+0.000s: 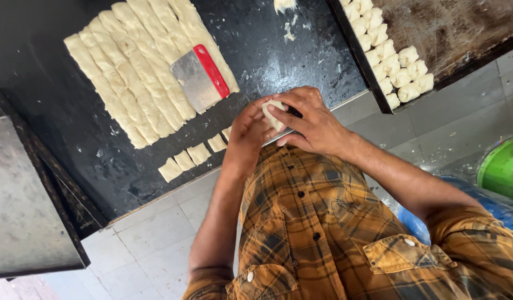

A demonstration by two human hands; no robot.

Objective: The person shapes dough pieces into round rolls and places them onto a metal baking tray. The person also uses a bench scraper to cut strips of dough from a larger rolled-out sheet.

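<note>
A small pale dough piece (272, 113) is pressed between both my hands at the near edge of a black worktop (73, 116). My left hand (246, 136) cups it from the left, and my right hand (312, 121) folds its fingers over it from the right. Beside my left hand, several small cut dough squares (191, 156) lie in a row along the worktop's edge. Farther back, several long dough strips (137, 66) lie side by side, with a metal scraper with a red handle (200, 79) resting on them.
At the upper right, a dark baking tray (462, 33) holds several shaped dough pieces (392, 61) along its left side. A grey metal tray (23, 211) sits at the left. A green tub (503, 169) and a blue container (489, 203) stand at the right over a tiled floor (151, 244).
</note>
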